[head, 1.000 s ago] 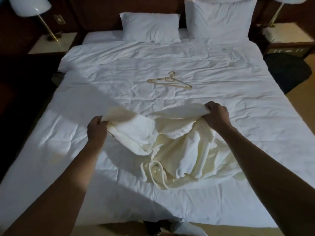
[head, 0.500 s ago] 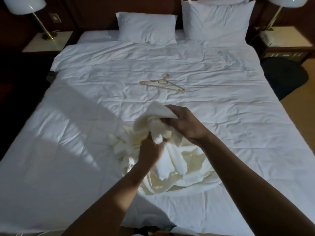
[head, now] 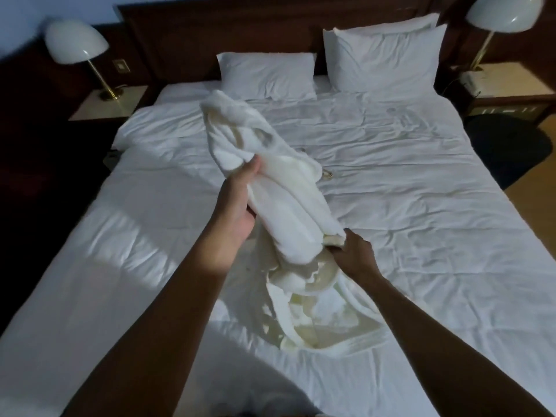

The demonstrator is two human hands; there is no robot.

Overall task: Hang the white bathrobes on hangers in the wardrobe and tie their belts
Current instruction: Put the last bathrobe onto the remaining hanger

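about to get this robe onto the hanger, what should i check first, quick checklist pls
1. Left hand grips the upper part of the bathrobe: ok.
2. Right hand pinches a lower fold: ok.
3. Collar or shoulders found: cannot tell, the robe is bunched.
4. Hanger on the bed: ok, though only a tip shows past the robe.
5. Robe lifted free of the bed: not ok, its lower part lies heaped on the duvet.
6. Belt located: cannot tell.
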